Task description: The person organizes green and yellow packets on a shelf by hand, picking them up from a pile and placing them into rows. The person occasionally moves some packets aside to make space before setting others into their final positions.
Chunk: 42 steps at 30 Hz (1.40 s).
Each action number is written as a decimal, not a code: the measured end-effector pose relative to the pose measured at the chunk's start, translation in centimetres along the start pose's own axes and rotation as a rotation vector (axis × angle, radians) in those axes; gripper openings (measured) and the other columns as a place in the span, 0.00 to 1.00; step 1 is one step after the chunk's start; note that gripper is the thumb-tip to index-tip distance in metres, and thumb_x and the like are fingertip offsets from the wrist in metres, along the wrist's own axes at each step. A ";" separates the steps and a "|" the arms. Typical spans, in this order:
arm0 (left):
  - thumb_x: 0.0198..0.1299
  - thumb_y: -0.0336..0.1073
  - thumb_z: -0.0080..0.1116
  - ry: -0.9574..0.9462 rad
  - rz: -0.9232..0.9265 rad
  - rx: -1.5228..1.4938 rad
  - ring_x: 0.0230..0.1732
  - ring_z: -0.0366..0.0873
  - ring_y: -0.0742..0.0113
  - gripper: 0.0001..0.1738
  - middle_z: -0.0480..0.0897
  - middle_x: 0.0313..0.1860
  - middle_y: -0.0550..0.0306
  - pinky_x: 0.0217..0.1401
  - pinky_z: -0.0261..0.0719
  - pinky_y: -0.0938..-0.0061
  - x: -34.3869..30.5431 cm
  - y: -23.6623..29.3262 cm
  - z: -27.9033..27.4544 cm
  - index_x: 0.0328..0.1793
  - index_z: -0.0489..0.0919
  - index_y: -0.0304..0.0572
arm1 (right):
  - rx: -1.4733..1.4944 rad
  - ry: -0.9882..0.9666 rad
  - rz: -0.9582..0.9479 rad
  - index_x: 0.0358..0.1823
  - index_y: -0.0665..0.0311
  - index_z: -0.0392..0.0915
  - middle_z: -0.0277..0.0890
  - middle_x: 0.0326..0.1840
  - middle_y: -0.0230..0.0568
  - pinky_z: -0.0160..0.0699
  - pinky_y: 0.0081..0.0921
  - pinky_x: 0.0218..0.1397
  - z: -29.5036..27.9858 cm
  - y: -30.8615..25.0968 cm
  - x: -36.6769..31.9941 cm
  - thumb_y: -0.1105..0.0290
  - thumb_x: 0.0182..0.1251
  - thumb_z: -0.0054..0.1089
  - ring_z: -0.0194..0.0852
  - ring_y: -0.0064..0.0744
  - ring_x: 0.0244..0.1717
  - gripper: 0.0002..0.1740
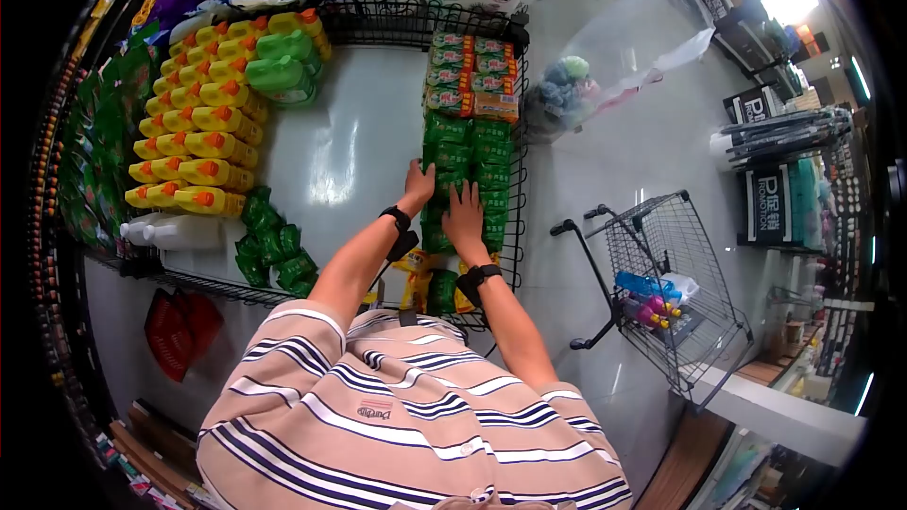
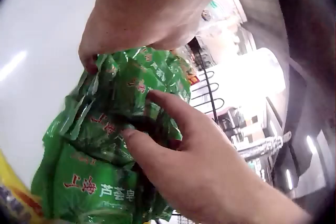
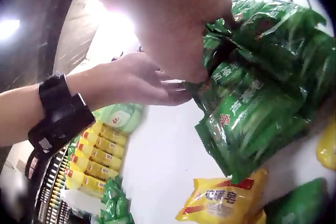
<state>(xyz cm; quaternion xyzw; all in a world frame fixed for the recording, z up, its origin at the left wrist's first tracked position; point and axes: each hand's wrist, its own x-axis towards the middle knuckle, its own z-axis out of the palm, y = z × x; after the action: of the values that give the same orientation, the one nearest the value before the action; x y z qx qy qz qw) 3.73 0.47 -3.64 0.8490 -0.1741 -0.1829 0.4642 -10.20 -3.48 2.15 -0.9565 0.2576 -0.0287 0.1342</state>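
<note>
Green soap packs [image 1: 491,153] lie stacked in two columns along the right side of the display bin. My left hand [image 1: 419,184] touches the left flank of the stack, its fingers at the packs' crimped edges in the right wrist view. On top of the packs nearer my body rests my right hand [image 1: 463,222], fingers spread; in the left wrist view its thumb [image 2: 140,141] and forefinger press at the green wrappers [image 2: 100,182]. A yellow soap pack [image 3: 223,200] lies beside the near end of the stack.
Orange-and-green boxed packs [image 1: 449,76] stand behind the green ones. Yellow bottles [image 1: 213,144], green jugs [image 1: 282,71] and loose green packs [image 1: 274,241] occupy the left. A wire rim [image 1: 518,198] edges the bin; a shopping cart [image 1: 661,293] stands to the right.
</note>
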 end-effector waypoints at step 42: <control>0.24 0.45 0.71 -0.502 -0.105 0.526 0.53 0.69 0.45 0.44 0.71 0.51 0.35 0.53 0.70 0.63 -7.1 -22.8 -30.9 0.52 0.67 0.34 | 0.638 -0.446 0.012 0.62 0.68 0.54 0.68 0.50 0.59 0.67 0.35 0.53 5.0 -12.2 -1.6 0.63 0.48 0.54 0.66 0.54 0.50 0.38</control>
<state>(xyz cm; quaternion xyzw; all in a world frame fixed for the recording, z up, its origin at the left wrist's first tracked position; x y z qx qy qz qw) 15.01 37.74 -6.47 0.8758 -0.2798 -0.3579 0.1629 -5.04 8.70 0.72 -0.8479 0.2057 0.1021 0.4778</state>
